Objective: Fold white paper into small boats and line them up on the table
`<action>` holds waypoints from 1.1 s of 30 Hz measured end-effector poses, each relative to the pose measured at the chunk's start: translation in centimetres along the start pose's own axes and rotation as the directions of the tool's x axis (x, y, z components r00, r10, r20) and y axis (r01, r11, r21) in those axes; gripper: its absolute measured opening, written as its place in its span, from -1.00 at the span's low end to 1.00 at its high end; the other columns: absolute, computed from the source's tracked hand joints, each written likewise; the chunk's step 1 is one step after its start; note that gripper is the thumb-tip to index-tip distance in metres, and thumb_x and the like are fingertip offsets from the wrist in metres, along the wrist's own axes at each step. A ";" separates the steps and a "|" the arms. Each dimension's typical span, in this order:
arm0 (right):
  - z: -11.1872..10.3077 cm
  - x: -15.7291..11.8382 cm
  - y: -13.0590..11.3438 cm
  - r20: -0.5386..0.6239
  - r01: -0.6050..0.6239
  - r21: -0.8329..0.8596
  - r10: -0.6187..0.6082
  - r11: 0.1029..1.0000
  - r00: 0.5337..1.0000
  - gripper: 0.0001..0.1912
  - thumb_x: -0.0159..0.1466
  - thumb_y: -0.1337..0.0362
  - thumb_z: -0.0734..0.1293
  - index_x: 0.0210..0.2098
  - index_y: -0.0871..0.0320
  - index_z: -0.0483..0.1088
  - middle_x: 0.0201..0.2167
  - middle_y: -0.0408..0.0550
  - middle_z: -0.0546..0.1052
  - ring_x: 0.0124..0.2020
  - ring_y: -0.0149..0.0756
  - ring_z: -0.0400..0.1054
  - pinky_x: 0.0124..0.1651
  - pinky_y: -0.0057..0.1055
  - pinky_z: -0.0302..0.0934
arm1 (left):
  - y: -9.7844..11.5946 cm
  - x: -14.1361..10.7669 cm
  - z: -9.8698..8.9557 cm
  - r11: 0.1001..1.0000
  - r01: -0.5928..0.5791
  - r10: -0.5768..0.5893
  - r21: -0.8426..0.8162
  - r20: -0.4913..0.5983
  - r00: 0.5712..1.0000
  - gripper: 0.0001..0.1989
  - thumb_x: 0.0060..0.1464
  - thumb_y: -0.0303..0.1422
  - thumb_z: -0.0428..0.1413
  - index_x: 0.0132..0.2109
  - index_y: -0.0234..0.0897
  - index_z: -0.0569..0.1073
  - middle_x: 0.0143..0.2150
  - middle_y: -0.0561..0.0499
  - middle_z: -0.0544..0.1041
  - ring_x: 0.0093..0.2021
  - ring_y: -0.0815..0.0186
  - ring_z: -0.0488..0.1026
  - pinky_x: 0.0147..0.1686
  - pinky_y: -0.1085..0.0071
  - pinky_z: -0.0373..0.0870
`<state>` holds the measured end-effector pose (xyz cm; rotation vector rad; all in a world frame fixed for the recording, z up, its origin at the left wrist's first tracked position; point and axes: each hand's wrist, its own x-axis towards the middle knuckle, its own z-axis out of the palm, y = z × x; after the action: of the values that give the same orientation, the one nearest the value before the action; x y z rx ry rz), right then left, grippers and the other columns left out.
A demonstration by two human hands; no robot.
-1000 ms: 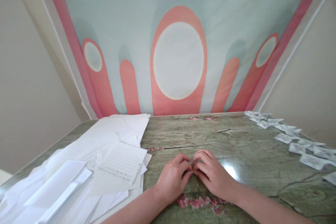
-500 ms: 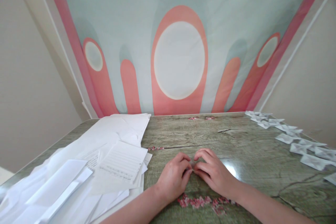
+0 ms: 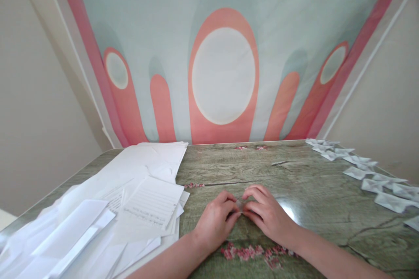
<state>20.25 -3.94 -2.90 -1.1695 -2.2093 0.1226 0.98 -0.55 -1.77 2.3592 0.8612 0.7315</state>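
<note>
Near the front middle of the table, my left hand (image 3: 218, 214) and my right hand (image 3: 266, 211) meet fingertip to fingertip. Both are closed in a pinch on one small piece of folded paper (image 3: 240, 205). Only a pale sliver of it shows between the fingers, so its full shape is hidden. To the left of my left hand lies a lined sheet with writing (image 3: 156, 200) on top of loose papers. Over on the right, several folded paper boats (image 3: 394, 202) stand in rows.
A wide spread of white paper (image 3: 144, 157) covers the left part of the table. The wood-patterned tabletop (image 3: 222, 165) carries printed pink flowers and a bright glare beside my right hand. Behind its far edge rises a green and coral patterned panel (image 3: 222, 133).
My fingers have shifted very slightly, and a little more of the folded paper shows between them. The sheets and the paper boats stay where they were.
</note>
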 end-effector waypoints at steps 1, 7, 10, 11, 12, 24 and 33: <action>0.0 0.0 -0.1 0.000 -0.003 -0.002 0.003 1.000 1.000 -0.90 0.25 0.41 0.25 -0.39 0.15 0.36 -0.19 -0.02 0.35 -0.04 -0.15 0.16 -0.01 -0.15 0.14 | 0.1 0.0 0.0 1.000 0.001 -0.001 0.007 0.004 1.000 -0.91 0.07 -0.50 0.04 -0.34 -0.27 0.42 -0.20 -0.02 0.39 -0.21 0.33 0.38 -0.17 0.46 0.32; -0.3 0.2 -0.9 -0.003 -0.024 0.015 0.024 1.000 1.000 -0.88 0.22 0.47 0.23 -0.41 0.17 0.33 -0.20 -0.02 0.34 -0.03 -0.16 0.16 0.00 -0.16 0.13 | 0.7 0.2 -0.1 0.998 0.024 -0.024 0.058 -0.002 1.000 -0.90 0.05 -0.52 0.01 -0.36 -0.28 0.38 -0.21 -0.03 0.39 -0.23 0.31 0.38 -0.20 0.44 0.33; -0.3 0.1 -1.0 -0.013 -0.027 0.025 0.028 0.999 1.000 -0.88 0.22 0.46 0.23 -0.41 0.17 0.33 -0.20 -0.01 0.34 -0.03 -0.16 0.16 0.00 -0.16 0.14 | 0.7 0.3 0.0 0.998 0.032 -0.032 0.061 -0.002 0.999 -0.90 0.05 -0.52 0.01 -0.36 -0.28 0.38 -0.21 -0.03 0.39 -0.23 0.31 0.38 -0.20 0.45 0.33; -0.4 0.1 -1.0 -0.015 -0.028 0.028 0.029 0.999 0.999 -0.88 0.23 0.45 0.23 -0.41 0.16 0.33 -0.21 -0.01 0.35 -0.03 -0.16 0.17 0.00 -0.16 0.14 | 0.7 0.3 -0.1 0.998 0.034 -0.034 0.058 -0.001 0.999 -0.90 0.05 -0.52 0.01 -0.36 -0.28 0.38 -0.22 -0.03 0.39 -0.24 0.31 0.38 -0.20 0.45 0.33; -0.4 0.1 -1.0 -0.019 -0.028 0.032 0.029 0.999 0.999 -0.89 0.23 0.44 0.23 -0.40 0.15 0.34 -0.21 -0.01 0.35 -0.04 -0.16 0.17 -0.01 -0.16 0.14 | 0.6 0.2 -0.1 0.998 0.034 -0.034 0.051 0.001 0.999 -0.90 0.06 -0.52 0.01 -0.36 -0.28 0.38 -0.22 -0.03 0.39 -0.24 0.31 0.38 -0.20 0.45 0.33; -0.2 0.0 -0.3 0.011 -0.267 0.277 0.275 0.923 0.961 -0.88 0.26 0.35 0.20 -0.26 0.12 0.37 -0.33 -0.08 0.43 -0.26 -0.29 0.32 -0.18 -0.37 0.20 | 0.4 0.1 -0.1 0.999 -0.043 0.042 0.020 0.051 0.998 -0.92 0.08 -0.47 0.07 -0.31 -0.26 0.46 -0.19 0.00 0.43 -0.21 0.34 0.40 -0.16 0.49 0.32; -0.2 0.3 -0.3 0.085 -0.378 0.365 0.374 0.851 0.924 -0.83 0.21 0.35 0.21 -0.32 0.11 0.45 -0.36 -0.13 0.53 -0.31 -0.31 0.39 -0.21 -0.42 0.23 | 0.3 0.1 -0.1 0.998 -0.049 0.051 -0.037 0.063 0.997 -0.90 0.08 -0.45 0.10 -0.22 -0.23 0.46 -0.13 0.01 0.44 -0.16 0.33 0.40 -0.12 0.48 0.30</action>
<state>20.06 -3.98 -2.46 -1.3584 -1.8248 0.6876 1.07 -0.65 -1.48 2.3667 0.7588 0.6814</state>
